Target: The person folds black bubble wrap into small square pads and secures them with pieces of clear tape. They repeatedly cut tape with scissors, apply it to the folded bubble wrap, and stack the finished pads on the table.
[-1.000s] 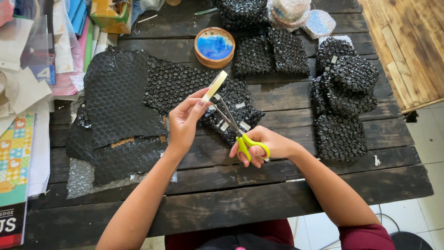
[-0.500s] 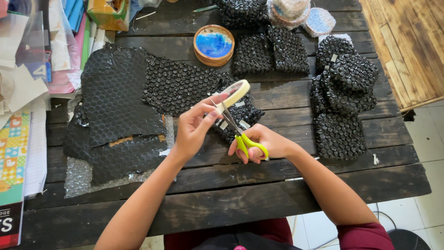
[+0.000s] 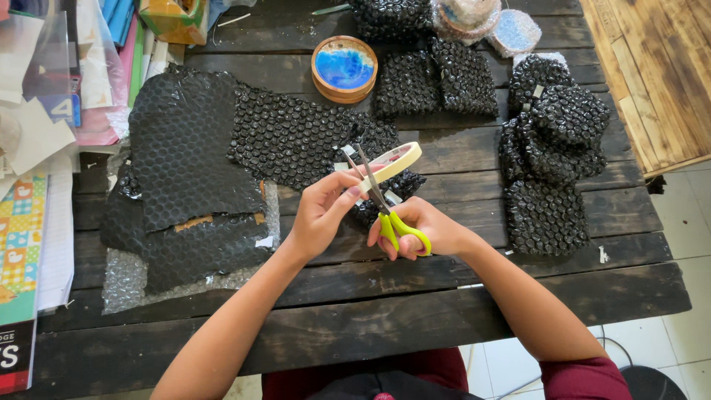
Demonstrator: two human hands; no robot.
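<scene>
My left hand (image 3: 320, 211) pinches a roll of cream tape (image 3: 392, 163) and holds it up over the dark wooden table (image 3: 385, 296). My right hand (image 3: 424, 231) grips scissors with yellow-green handles (image 3: 381, 207); their blades are parted and point up toward the strip of tape pulled from the roll. Beneath both hands lies a small packet wrapped in black bubble wrap (image 3: 385, 189), partly hidden by my fingers.
Sheets of black bubble wrap (image 3: 215, 155) spread to the left. Several wrapped black packets (image 3: 552, 159) sit at right and at the back. A round wooden dish with blue centre (image 3: 344, 68) stands behind. Papers and books (image 3: 29, 222) line the left edge.
The tape roll has turned from edge-on to show its ring, and the scissors have swung up closer to it. Both hands stayed over the wrapped packet.
</scene>
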